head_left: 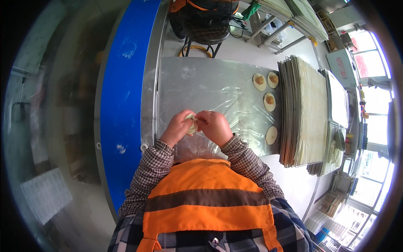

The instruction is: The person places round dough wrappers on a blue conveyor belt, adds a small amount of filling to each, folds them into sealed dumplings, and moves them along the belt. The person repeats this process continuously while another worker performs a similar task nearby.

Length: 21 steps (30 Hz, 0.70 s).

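Note:
My left hand [178,128] cups a small round of pale dough [192,125] with its edge drawn up. The fingertips of my right hand [215,127] are closed on the rim of that same dough. Whether filling lies inside it is hidden by the fingers. Toward the right end of the plastic-covered table [197,80] lie flat dough rounds, among them one with brown filling [269,101] heaped in its middle. Two more filled ones are just beyond it. Nearer to me lies a dough round [271,135] with no heap on top.
A tall stack of thin trays [302,113] stands against the table's right end. On the left runs a blue belt [124,84] with floury smudges, edged by a metal rail. Beyond the table is a black stool [208,33] with a bag on it, near a metal rack [273,31].

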Motion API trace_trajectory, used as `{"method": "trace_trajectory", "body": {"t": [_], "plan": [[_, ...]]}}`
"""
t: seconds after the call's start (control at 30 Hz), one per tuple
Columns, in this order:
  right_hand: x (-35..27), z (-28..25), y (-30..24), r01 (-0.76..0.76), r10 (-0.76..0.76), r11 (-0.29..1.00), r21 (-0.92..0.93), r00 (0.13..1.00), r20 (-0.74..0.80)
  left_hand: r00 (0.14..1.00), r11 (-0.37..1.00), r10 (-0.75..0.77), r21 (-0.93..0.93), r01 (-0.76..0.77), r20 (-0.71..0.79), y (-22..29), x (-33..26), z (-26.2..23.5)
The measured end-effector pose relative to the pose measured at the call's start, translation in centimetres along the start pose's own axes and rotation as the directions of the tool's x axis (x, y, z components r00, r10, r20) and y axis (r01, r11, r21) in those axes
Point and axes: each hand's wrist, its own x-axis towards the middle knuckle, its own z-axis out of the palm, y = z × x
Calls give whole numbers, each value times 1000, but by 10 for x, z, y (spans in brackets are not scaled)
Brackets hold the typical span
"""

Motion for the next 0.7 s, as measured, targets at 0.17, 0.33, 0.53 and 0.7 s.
{"method": "trace_trajectory", "body": {"t": [0.17, 0.33, 0.53, 0.7], "plan": [[-1, 12, -2, -77, 94, 970, 230, 994, -63, 985, 989, 66, 119, -85, 157, 11, 5, -13], [3, 14, 5, -208, 267, 837, 507, 963, -46, 996, 877, 87, -473, -87, -22, 7, -3, -13], [4, 13, -3, 153, -176, 982, -109, 949, -260, 987, 892, 51, -439, -113, -151, -3, 0, 0], [5, 5, -8, 22, -8, 990, 140, 995, -100, 998, 947, -7, -322, -16, -68, -5, 3, -11]]}}
